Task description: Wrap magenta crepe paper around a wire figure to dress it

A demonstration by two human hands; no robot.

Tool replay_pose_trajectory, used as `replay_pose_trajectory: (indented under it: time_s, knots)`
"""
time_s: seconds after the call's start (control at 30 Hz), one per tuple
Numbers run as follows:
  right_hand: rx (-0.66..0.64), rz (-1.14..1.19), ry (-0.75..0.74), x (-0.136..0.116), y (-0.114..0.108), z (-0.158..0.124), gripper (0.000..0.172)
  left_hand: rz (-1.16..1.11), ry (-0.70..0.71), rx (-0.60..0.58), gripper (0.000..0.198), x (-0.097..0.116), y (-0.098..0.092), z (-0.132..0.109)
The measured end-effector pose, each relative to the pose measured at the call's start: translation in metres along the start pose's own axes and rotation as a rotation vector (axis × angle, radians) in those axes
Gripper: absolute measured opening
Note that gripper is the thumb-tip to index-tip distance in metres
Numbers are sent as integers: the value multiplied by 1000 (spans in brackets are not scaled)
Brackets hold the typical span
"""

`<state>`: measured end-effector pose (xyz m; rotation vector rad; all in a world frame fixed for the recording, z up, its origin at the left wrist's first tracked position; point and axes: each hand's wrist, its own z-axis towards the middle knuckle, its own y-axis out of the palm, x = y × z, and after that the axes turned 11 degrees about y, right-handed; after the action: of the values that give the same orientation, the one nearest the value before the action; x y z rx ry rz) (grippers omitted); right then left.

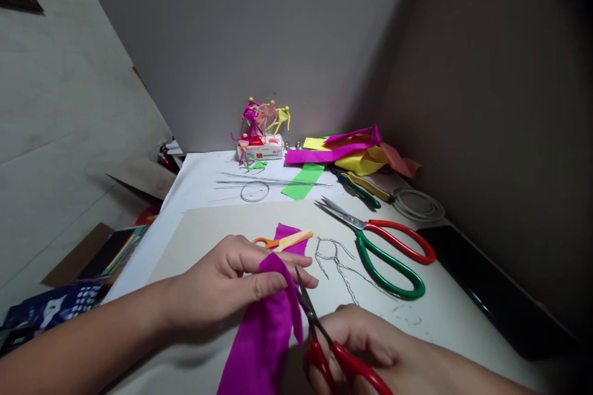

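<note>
Magenta crepe paper [264,327] was pinched in the left hand [227,287], kept handy for the red-handled scissors [319,355] gripped by the right hand [359,345], just above the desk [192,182].

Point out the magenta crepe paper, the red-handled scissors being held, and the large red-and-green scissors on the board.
magenta crepe paper [262,339], head view, on the strip's lower middle.
red-handled scissors [354,365], head view, on a red handle loop.
large red-and-green scissors [360,226], head view, on the metal pivot.
</note>
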<state>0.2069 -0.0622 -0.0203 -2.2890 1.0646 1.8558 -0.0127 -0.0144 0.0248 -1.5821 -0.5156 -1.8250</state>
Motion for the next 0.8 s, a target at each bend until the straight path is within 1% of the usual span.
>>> replay_pose_trajectory:
  time_s: [0.17,0.4,0.57,0.7,0.8]
  knots:
    - [-10,32,-47,3,-1,1,42,18,-9,14,23,-1,0,-1]
    - [26,129,-16,3,1,1,38,52,45,40,21,-5,1,-2]
    - [34,166,-1,6,1,3,29,112,93,38,23,-7,0,-1]
    - [51,174,23,7,1,2,21,119,140,7,24,-7,-3,0]
    - [65,176,49,6,0,1,17,76,122,16,30,-5,-5,-2]
